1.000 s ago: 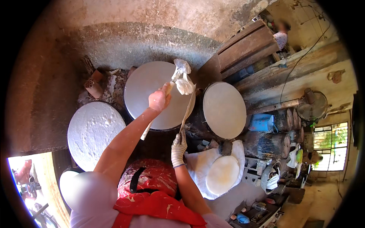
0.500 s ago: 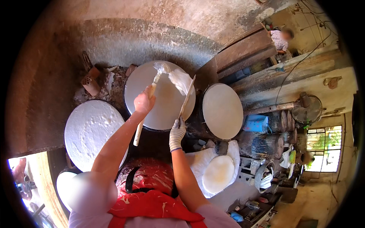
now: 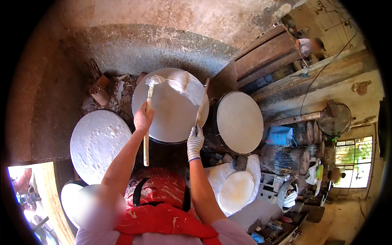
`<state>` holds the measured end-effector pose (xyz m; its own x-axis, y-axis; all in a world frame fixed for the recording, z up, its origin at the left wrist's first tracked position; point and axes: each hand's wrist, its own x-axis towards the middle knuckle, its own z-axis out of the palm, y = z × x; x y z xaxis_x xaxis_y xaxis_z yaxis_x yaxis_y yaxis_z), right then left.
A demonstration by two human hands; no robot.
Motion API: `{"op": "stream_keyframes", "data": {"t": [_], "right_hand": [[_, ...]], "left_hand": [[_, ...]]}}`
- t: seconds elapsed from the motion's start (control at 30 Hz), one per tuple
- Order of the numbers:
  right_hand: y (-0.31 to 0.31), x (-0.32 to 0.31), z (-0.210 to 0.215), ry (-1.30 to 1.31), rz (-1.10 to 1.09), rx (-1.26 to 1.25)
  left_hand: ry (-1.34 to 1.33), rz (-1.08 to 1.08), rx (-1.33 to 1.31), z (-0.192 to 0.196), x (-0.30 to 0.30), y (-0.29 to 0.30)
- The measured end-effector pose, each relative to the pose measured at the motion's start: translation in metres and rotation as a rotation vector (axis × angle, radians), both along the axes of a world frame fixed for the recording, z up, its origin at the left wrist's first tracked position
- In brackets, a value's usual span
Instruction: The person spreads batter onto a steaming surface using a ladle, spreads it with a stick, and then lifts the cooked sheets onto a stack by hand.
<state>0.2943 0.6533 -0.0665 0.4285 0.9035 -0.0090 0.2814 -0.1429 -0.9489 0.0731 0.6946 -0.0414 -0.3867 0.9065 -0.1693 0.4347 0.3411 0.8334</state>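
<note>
My left hand [image 3: 143, 117] grips the ladle [image 3: 148, 106], its handle running straight up the griddle [image 3: 171, 118]; my gloved right hand [image 3: 195, 141] pinches the stick [image 3: 202, 102] at the griddle's right rim.

apron [image 3: 163, 212] red, white-splattered | glove [image 3: 195, 141] white | container [image 3: 279, 136] blue

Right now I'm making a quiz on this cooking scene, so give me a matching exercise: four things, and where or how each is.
Things:
1. left hand
2. right hand
3. blue bag
4. fan

Places or states:
A. wears a white glove, holds a thin stick
B. far right, near the window
C. bare, grips a long wooden handle
D. right of the right-hand round pan

Pairs: 1-C, 2-A, 3-D, 4-B
</note>
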Motion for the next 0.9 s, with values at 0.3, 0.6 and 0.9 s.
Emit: {"op": "stream_keyframes", "data": {"t": [0.3, 0.6, 0.9], "right_hand": [[0.026, -0.018, 0.004, -0.157, 0.466, 0.031], [0.049, 0.053, 0.01, -0.325, 0.467, -0.072], [0.063, 0.067, 0.024, -0.378, 0.633, -0.046]], "left_hand": [[-0.014, 0.082, -0.052, 0.012, 0.007, -0.005], [0.02, 0.205, -0.004, 0.011, 0.022, -0.012], [-0.518, 0.378, 0.054, 0.001, 0.007, -0.031]]}}
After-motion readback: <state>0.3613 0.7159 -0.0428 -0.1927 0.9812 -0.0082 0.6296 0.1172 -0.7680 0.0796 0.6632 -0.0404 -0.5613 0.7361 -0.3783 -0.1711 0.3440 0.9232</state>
